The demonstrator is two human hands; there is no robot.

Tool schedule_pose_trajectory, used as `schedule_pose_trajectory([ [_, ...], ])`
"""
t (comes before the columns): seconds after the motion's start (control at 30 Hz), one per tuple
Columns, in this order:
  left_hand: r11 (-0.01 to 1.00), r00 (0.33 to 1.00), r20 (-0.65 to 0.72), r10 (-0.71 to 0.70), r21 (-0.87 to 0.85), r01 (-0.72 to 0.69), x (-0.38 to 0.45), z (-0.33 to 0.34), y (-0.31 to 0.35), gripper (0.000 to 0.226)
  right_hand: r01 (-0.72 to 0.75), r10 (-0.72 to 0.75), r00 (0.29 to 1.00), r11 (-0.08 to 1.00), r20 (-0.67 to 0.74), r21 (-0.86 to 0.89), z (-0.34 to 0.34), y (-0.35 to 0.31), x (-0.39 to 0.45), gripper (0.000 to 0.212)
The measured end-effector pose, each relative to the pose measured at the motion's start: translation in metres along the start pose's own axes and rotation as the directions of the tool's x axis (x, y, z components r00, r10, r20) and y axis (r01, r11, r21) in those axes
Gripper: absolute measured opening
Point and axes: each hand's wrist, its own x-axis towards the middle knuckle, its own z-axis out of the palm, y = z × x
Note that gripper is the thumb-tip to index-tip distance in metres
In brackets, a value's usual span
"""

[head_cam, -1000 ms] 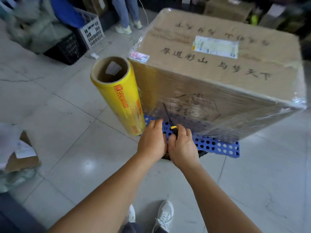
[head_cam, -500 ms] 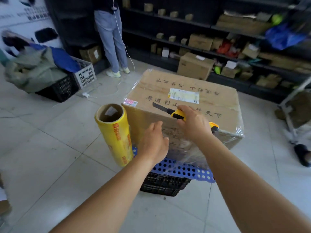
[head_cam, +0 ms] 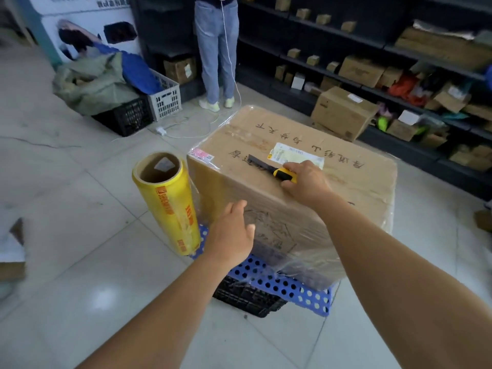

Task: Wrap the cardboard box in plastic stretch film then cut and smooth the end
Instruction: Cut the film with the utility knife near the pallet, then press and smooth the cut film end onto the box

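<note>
A large cardboard box (head_cam: pixel 354 187) covered in clear stretch film sits on a blue perforated board (head_cam: pixel 300 291) over a black crate (head_cam: pixel 247 299). A yellow roll of stretch film (head_cam: pixel 170 206) leans upright against the box's left corner. My right hand (head_cam: pixel 306 181) rests on the box's top near edge, closed on a yellow-and-black utility knife (head_cam: pixel 277 171) whose blade points left. My left hand (head_cam: pixel 231 233) lies with fingers spread against the film on the box's front face, right of the roll.
A person in jeans (head_cam: pixel 217 49) stands at dark shelves (head_cam: pixel 372 46) holding cardboard boxes. Crates with a green sack (head_cam: pixel 93 83) sit back left. A white cable and charger (head_cam: pixel 162 130) lie on the tiled floor. A torn carton (head_cam: pixel 12 251) lies at the left edge.
My view has risen and pulled back from the box's lower front. My right hand lifted the knife from the bottom edge up onto the box top. My left hand moved up the front face.
</note>
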Motion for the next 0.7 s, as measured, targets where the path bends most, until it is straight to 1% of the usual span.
schedule_pose_trajectory([
  [0.07,1.0,1.0,-0.002,-0.022,0.001,0.022,-0.003,0.006,0.0,0.054,0.02,-0.02,1.0,1.0,-0.004,-0.016,-0.002,0.001,-0.005,0.056],
  [0.1,1.0,1.0,-0.003,-0.031,0.0,0.031,-0.005,0.008,0.0,0.054,0.042,-0.043,0.998,0.999,-0.039,-0.024,-0.003,0.0,-0.009,0.06],
  [0.17,0.999,0.999,0.003,-0.043,-0.004,0.043,-0.009,0.013,-0.001,0.054,0.13,-0.132,0.976,0.991,-0.174,-0.021,-0.004,-0.004,-0.022,0.059],
  [0.23,0.998,0.998,0.012,-0.056,-0.009,0.056,-0.014,0.019,-0.004,0.054,0.263,-0.256,0.915,0.965,-0.311,-0.02,0.001,-0.009,-0.04,0.051],
  [0.27,0.998,0.998,0.016,-0.061,-0.006,0.061,-0.017,0.023,-0.006,0.054,0.329,-0.323,0.882,0.943,-0.342,-0.042,0.006,-0.011,-0.05,0.047],
  [0.33,0.998,0.998,0.03,-0.062,0.003,0.062,-0.023,0.031,-0.014,0.054,0.429,-0.435,0.829,0.898,-0.35,-0.099,0.021,-0.013,-0.068,0.041],
  [0.4,0.998,0.996,0.057,-0.064,-0.014,0.065,-0.03,0.039,-0.025,0.054,0.468,-0.488,0.822,0.873,-0.295,-0.138,0.042,-0.011,-0.082,0.039],
  [0.47,0.998,0.994,0.089,-0.055,-0.035,0.059,-0.037,0.049,-0.036,0.055,0.461,-0.486,0.862,0.87,-0.146,-0.177,0.062,-0.006,-0.094,0.041],
  [0.53,0.997,0.991,0.125,-0.057,-0.048,0.063,-0.043,0.063,-0.049,0.058,0.414,-0.418,0.908,0.882,0.032,-0.227,0.081,0.003,-0.104,0.044],
  [0.6,0.995,0.983,0.173,-0.067,-0.057,0.078,-0.047,0.08,-0.06,0.061,0.351,-0.32,0.934,0.901,0.156,-0.254,0.097,0.016,-0.112,0.046],
  [0.63,0.995,0.978,0.196,-0.066,-0.057,0.078,-0.048,0.09,-0.066,0.061,0.325,-0.276,0.94,0.904,0.202,-0.277,0.104,0.023,-0.116,0.048],
  [0.7,0.995,0.974,0.22,-0.063,-0.056,0.077,-0.047,0.108,-0.076,0.06,0.321,-0.24,0.937,0.88,0.254,-0.351,0.12,0.035,-0.121,0.051],
])
